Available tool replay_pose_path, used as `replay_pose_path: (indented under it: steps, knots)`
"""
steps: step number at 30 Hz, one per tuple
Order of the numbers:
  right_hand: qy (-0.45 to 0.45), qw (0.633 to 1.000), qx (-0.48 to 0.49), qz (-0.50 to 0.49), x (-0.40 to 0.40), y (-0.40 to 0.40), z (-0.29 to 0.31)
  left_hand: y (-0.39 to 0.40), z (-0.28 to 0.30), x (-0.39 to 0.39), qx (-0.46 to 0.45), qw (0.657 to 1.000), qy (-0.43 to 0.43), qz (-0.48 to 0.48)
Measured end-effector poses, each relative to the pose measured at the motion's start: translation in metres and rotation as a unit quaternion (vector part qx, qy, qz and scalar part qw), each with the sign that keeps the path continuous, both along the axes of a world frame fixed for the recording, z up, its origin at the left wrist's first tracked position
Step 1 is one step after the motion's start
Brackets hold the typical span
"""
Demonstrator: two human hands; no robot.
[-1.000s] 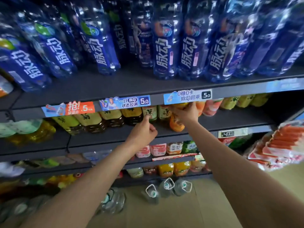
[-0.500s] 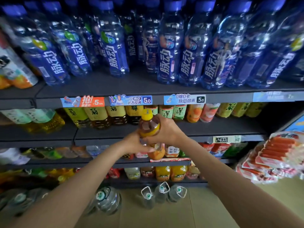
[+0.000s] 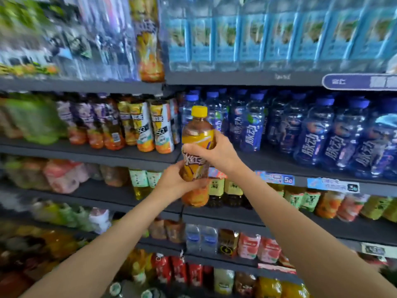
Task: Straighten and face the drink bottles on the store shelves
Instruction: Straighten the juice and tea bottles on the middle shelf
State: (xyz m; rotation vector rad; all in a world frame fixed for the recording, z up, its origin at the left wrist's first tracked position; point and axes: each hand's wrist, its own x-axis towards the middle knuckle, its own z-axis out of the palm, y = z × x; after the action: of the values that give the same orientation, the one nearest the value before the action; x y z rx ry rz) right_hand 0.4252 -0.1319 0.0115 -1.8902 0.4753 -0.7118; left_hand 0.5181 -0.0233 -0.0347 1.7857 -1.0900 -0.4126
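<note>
Bottle's come up off the lower shelf, so now the orange drink bottle (image 3: 197, 155) stands upright mid-air, right hand (image 3: 217, 152) wrapped high, left hand (image 3: 174, 186) gripping low, matching bottles (image 3: 150, 127) up-left

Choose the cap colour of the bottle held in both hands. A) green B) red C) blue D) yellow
D: the orange drink bottle, gripped by the left hand and the right hand, has a yellow cap.
</note>
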Motion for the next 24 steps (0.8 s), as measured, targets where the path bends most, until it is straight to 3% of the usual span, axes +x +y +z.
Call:
replay_pose_path:
  steps: [6, 12, 16, 24]
  knots:
    - [-0.008, 0.998, 0.051, 0.033, 0.066, 0.065, 0.023, 0.079, 0.022, 0.076, -0.048, 0.995, 0.069, 0.046]
    - [0.098, 0.991, 0.030, 0.090, 0.136, 0.095, 0.020, 0.126, 0.016, 0.154, -0.081, 0.981, 0.125, 0.125]
    - [0.165, 0.974, -0.047, 0.148, 0.192, 0.109, 0.019, 0.142, 0.008, 0.201, -0.103, 0.971, 0.113, 0.182]
    - [0.110, 0.978, -0.033, 0.176, 0.313, 0.124, 0.014, 0.157, 0.022, 0.310, -0.124, 0.957, 0.069, 0.252]
